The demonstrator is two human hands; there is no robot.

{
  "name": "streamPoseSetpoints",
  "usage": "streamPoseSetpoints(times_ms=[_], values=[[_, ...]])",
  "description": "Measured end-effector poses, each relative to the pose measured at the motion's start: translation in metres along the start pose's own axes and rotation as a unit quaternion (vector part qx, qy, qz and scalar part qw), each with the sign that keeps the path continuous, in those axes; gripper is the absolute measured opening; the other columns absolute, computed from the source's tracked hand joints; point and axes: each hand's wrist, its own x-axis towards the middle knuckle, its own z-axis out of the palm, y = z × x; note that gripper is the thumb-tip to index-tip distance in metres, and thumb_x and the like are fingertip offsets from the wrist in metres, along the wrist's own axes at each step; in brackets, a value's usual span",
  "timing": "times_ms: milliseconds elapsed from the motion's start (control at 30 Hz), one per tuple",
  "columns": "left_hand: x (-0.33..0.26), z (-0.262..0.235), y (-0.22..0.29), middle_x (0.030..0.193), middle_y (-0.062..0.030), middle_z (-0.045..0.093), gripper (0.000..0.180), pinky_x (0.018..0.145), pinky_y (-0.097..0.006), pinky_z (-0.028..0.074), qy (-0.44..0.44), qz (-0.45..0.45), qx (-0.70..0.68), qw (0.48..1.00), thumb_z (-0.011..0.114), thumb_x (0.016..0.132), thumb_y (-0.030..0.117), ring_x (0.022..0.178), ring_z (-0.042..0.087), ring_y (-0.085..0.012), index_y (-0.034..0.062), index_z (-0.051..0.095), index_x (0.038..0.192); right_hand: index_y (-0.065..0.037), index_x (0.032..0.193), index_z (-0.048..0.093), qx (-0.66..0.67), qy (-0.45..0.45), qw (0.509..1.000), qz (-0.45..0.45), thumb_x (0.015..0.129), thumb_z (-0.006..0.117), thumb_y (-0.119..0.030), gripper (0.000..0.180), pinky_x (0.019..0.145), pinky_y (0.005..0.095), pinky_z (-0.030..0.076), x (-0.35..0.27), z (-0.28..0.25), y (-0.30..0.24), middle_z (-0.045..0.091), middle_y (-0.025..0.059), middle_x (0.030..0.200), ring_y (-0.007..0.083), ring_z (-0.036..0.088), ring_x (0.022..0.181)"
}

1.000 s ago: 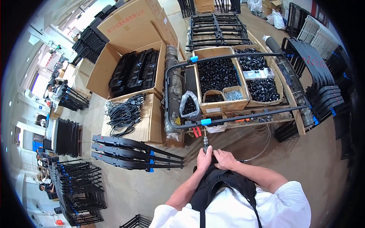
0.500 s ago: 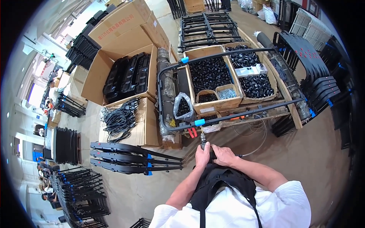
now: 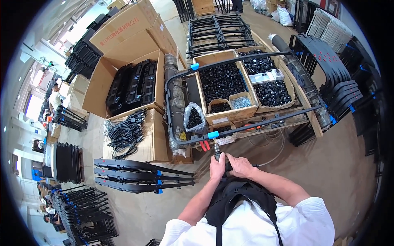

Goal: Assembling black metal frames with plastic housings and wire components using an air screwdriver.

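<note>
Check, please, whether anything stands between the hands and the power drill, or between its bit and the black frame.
Nothing visible does: the left hand and right hand grip the power drill, whose bit points toward the black frame. The red-handled pliers are left of the bit.

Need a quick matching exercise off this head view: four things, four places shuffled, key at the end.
Things:
1. drill
2. black cables
3. silver screws
4. black cases

Places:
A. inside an open carton
B. in the near right corner of a tan bin
C. held between the left hand and the right hand
D. piled on top of a cardboard box

Pairs: 1-C, 2-D, 3-B, 4-A
</note>
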Motion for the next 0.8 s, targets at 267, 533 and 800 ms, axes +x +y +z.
streamPoseSetpoints(times_ms=[267, 533, 800], values=[[0.003, -0.002, 0.006, 0.107, -0.0232, 0.072, 0.059, 0.091, -0.047, 0.053, -0.018, -0.015, 0.010, 1.000, 0.065, 0.103, 0.053, 0.100, 0.070, -0.0350, -0.0026, 0.061, 0.122, 0.000, 0.130, 0.056, -0.032, 0.021, 0.998, -0.042, 0.077, 0.081, -0.016, 0.060, 0.098, 0.0519, 0.053, 0.006, 0.007, -0.001, 0.061, 0.0211, 0.125, 0.0415, 0.064, 0.117], [0.001, -0.007, -0.004, 0.114, -0.0205, 0.072, 0.059, 0.094, -0.043, 0.053, -0.061, -0.024, -0.028, 0.997, 0.065, 0.104, 0.054, 0.106, 0.068, -0.0292, -0.0021, 0.062, 0.124, -0.001, 0.119, 0.058, -0.011, 0.049, 0.998, -0.047, 0.076, 0.075, -0.009, 0.047, 0.095, 0.0519, 0.054, 0.002, 0.016, -0.003, 0.058, 0.0191, 0.124, 0.0411, 0.064, 0.115], [0.001, -0.012, -0.015, 0.115, -0.0196, 0.072, 0.059, 0.096, -0.042, 0.052, -0.099, -0.033, -0.026, 0.994, 0.062, 0.105, 0.055, 0.107, 0.067, -0.0274, -0.0011, 0.061, 0.124, -0.002, 0.120, 0.060, -0.014, 0.071, 0.995, -0.069, 0.075, 0.071, -0.007, 0.047, 0.090, 0.0502, 0.056, -0.002, 0.024, -0.003, 0.058, 0.0170, 0.117, 0.0389, 0.066, 0.109]])
